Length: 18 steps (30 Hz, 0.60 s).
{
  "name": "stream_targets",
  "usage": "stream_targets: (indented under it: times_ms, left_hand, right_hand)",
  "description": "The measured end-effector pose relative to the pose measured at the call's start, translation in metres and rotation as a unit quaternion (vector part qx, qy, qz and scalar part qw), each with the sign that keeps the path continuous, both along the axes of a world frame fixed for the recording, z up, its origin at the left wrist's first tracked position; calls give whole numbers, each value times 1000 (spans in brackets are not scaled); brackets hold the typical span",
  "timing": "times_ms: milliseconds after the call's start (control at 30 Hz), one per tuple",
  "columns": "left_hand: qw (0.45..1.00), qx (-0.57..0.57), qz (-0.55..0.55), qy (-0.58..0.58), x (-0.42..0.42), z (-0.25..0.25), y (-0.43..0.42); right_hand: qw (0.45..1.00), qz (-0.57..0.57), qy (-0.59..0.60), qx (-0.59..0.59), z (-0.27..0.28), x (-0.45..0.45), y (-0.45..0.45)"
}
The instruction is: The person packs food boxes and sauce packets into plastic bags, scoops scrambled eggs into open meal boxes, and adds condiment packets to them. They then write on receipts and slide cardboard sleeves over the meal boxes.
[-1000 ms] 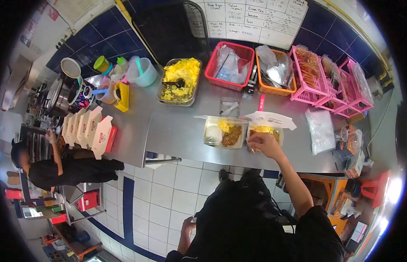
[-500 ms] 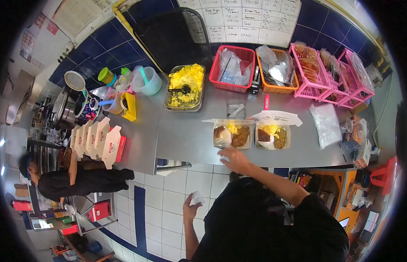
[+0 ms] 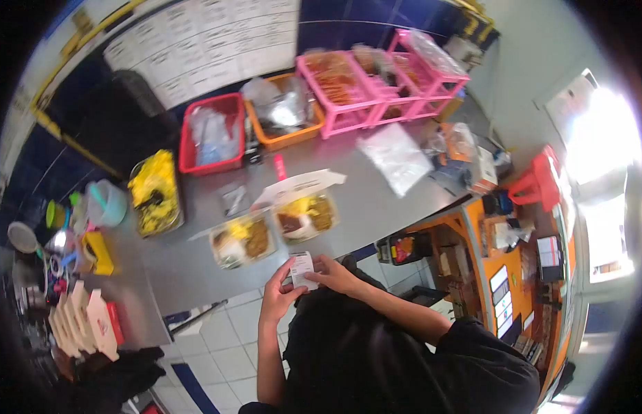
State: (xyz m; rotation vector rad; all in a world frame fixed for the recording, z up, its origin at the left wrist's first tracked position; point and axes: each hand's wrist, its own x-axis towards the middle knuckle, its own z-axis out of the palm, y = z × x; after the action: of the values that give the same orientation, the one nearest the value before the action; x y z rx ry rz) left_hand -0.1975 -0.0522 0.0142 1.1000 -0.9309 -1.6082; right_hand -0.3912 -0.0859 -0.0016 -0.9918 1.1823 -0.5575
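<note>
A small white paper slip with printed lines, like a receipt (image 3: 301, 268), is held between my two hands in front of my body, at the edge of the steel table. My left hand (image 3: 276, 295) pinches its left side and lower edge. On its right side, the fingers of my right hand (image 3: 335, 276) are closed on the paper. Just beyond the hands stand two open meal boxes with rice, yellow egg and brown food. The right box has its lid (image 3: 306, 185) raised; the left box (image 3: 246, 263) is blurred.
A tray of yellow egg (image 3: 177, 219), a red basket (image 3: 185, 165) and an orange basket (image 3: 283, 143) line the table's back. Pink racks (image 3: 345, 124) and plastic bags (image 3: 397, 159) are at right. Folded cartons (image 3: 79, 321) stand left, with a partly visible dark-clothed person (image 3: 114, 376) below.
The view has swung to the right. My left hand has come up with the white paper, and my right hand has left the boxes' front edge to take hold of it too.
</note>
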Motion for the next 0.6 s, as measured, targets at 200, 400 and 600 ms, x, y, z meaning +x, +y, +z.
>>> stream_targets:
  times_ms: [200, 400, 600]
  left_hand:
    - [958, -103, -177, -199, -130, -20, -64]
    - [906, -172, -79, -379, -239, -101, -118]
    - [888, -147, -9, -435, -284, -130, -166]
  right_hand:
    - [993, -64, 25, -91, -9, -137, -27]
    - [969, -161, 187, -30, -35, -345, -86]
    - [789, -139, 519, -299, -126, -554, -166]
